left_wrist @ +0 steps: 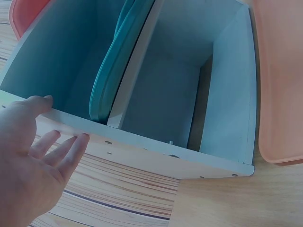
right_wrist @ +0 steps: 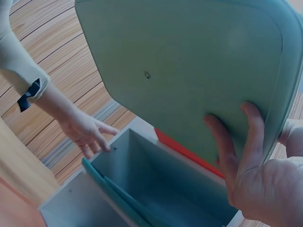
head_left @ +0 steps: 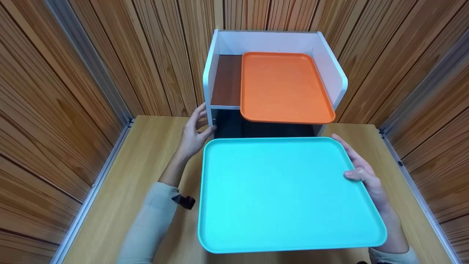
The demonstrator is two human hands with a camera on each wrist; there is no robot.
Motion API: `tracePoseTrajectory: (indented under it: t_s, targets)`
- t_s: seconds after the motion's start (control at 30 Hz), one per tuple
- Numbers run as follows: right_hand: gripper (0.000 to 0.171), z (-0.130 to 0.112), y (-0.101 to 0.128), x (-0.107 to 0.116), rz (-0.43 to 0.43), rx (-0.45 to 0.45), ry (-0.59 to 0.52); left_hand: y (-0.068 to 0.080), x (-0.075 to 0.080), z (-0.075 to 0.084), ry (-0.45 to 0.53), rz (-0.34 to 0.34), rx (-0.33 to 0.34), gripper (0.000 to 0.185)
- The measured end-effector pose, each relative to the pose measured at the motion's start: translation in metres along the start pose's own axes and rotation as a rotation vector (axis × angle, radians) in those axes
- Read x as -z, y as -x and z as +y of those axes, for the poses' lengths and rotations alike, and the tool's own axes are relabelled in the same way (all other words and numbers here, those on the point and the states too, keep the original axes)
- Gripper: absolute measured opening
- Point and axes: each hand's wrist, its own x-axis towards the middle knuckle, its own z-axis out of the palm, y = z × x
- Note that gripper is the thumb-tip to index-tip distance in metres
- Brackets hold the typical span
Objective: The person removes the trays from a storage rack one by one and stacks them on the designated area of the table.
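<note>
My right hand [head_left: 361, 172] grips a large turquoise tray [head_left: 285, 190] by its right edge, thumb on top and fingers [right_wrist: 251, 142] spread beneath its underside [right_wrist: 189, 71]. The tray hangs level above the table, in front of a white shelf unit [head_left: 329, 62]. An orange tray [head_left: 282, 88] lies on the unit's upper shelf and overhangs the front. My left hand [head_left: 194, 135] rests with straight fingers on the unit's left front edge [left_wrist: 156, 158] and holds nothing. Inside the unit, another teal tray [left_wrist: 113, 71] shows edge-on beside a white board.
The wooden table [head_left: 146, 154] is boxed in by ribbed wooden walls [head_left: 66, 91] on the left, right and back, with metal rails along its sides. The unit's lower opening [head_left: 263, 128] looks dark from the head view.
</note>
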Motion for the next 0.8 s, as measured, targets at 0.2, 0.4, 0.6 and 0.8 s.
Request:
tracePoseTrajectory:
  t_s: [0.2, 0.4, 0.6, 0.8]
  targets:
    - [0.077, 0.008, 0.004, 0.01, -0.004, -0.01, -0.031, 0.0, 0.001, -0.002, -0.001, 0.0, 0.0, 0.071]
    - [0.075, 0.015, 0.008, 0.02, 0.001, -0.008, -0.005, 0.0, 0.002, -0.001, 0.005, -0.009, -0.003, 0.072]
    - [0.073, 0.021, 0.013, 0.028, 0.038, -0.045, 0.036, 0.0, 0.002, -0.004, 0.013, -0.002, -0.025, 0.071]
    - [0.072, 0.026, 0.02, 0.042, 0.049, -0.064, 0.049, 0.0, 0.001, -0.005, 0.021, 0.007, -0.024, 0.072]
